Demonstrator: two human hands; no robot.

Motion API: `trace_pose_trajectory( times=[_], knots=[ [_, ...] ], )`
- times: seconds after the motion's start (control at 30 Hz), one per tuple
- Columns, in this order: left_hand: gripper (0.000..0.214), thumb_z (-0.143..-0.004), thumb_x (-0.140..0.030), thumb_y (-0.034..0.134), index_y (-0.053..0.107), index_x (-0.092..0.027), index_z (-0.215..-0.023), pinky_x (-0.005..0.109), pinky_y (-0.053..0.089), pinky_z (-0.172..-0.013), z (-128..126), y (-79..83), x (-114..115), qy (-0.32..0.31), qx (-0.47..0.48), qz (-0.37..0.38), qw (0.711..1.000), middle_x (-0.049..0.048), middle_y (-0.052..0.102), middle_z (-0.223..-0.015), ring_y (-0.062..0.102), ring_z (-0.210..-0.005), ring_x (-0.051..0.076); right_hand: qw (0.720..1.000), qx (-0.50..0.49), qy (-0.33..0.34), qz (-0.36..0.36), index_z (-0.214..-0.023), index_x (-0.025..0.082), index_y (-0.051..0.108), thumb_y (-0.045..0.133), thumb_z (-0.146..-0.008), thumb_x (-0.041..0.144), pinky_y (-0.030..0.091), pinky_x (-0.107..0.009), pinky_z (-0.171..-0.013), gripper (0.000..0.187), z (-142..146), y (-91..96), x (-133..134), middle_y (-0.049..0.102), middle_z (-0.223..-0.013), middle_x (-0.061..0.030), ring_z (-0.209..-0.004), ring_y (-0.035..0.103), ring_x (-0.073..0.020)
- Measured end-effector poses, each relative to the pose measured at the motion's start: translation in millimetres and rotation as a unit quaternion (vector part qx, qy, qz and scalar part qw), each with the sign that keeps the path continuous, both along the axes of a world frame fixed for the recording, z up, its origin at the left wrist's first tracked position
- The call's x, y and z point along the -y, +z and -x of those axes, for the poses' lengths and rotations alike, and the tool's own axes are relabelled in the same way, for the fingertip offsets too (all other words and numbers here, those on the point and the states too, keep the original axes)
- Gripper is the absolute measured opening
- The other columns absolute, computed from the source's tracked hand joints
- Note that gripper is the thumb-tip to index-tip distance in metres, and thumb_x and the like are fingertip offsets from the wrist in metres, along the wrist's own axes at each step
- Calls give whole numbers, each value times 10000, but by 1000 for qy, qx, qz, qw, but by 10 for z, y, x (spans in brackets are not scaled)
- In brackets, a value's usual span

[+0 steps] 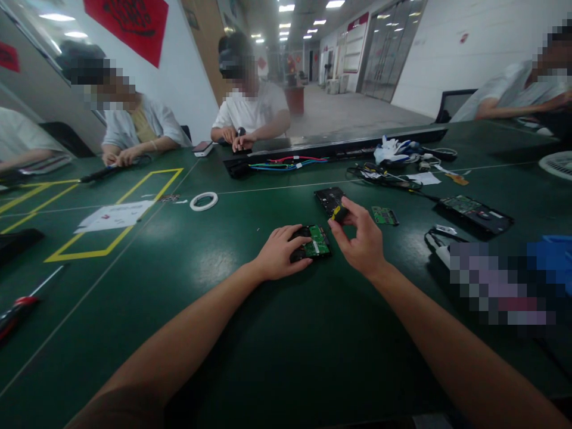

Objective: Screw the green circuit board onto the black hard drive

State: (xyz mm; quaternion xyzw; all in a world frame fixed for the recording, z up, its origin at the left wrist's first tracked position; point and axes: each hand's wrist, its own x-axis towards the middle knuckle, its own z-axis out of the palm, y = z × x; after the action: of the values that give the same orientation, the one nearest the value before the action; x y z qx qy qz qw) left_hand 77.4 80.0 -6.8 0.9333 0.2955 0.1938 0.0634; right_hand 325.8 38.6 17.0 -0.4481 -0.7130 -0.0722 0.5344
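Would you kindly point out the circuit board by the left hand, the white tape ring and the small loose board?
circuit board (318,241): head view, green middle.
white tape ring (192,202): head view, left band.
small loose board (385,215): head view, centre.

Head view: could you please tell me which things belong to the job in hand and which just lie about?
In hand: hard drive gripped by left hand; small tool in right hand.
Lying about: second drive, loose green board, tape ring, red screwdriver.
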Motion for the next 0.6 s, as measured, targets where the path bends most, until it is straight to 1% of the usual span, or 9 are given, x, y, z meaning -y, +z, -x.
trace_pose_trajectory(
  times=[0.1,0.17,0.3,0.4,0.5,0.6],
  knots=[
    [555,-966,-598,521,609,-247,-1387,555,360,-1163,6,23,3,-4,-7,12,1000,156,452,-1562,440,-1429,351,1000,2,8,2,-1483,298,461,684,-938,286,653,-435,-840,589,10,1,9,658,-1268,-93,-909,711,-236],
    [531,-1005,-564,451,601,-245,-1401,556,356,-1165,14,34,3,-10,-10,19,1000,150,452,-1564,433,-1434,345,1000,2,15,1,-1481,290,463,682,-940,283,652,-421,-829,584,15,9,18,656,-1260,-91,-897,708,-226],
    [506,-1049,-475,340,601,-229,-1406,550,346,-1172,32,46,-3,-18,-7,26,999,145,451,-1566,421,-1445,331,1000,4,22,-14,-1491,285,454,633,-961,238,646,-423,-844,561,8,28,24,632,-1304,-102,-999,691,-243],
    [509,-1060,-428,289,607,-222,-1400,546,345,-1175,39,52,-1,-18,-2,30,999,139,455,-1563,412,-1452,322,1000,6,19,-22,-1482,292,465,615,-968,218,643,-429,-849,541,-3,41,14,623,-1308,-103,-1064,674,-258],
    [517,-1069,-402,249,614,-227,-1390,545,345,-1178,31,54,6,-9,1,36,999,126,461,-1561,416,-1450,311,999,14,20,-20,-1476,302,471,630,-966,231,641,-443,-859,539,-8,50,6,634,-1252,-93,-1057,668,-258],
    [520,-1072,-412,246,617,-226,-1386,547,344,-1178,14,47,9,2,-4,34,999,130,459,-1561,417,-1448,314,999,16,17,-30,-1462,305,484,658,-955,246,638,-452,-873,539,-3,56,8,642,-1200,-83,-1033,672,-253]
  ],
)
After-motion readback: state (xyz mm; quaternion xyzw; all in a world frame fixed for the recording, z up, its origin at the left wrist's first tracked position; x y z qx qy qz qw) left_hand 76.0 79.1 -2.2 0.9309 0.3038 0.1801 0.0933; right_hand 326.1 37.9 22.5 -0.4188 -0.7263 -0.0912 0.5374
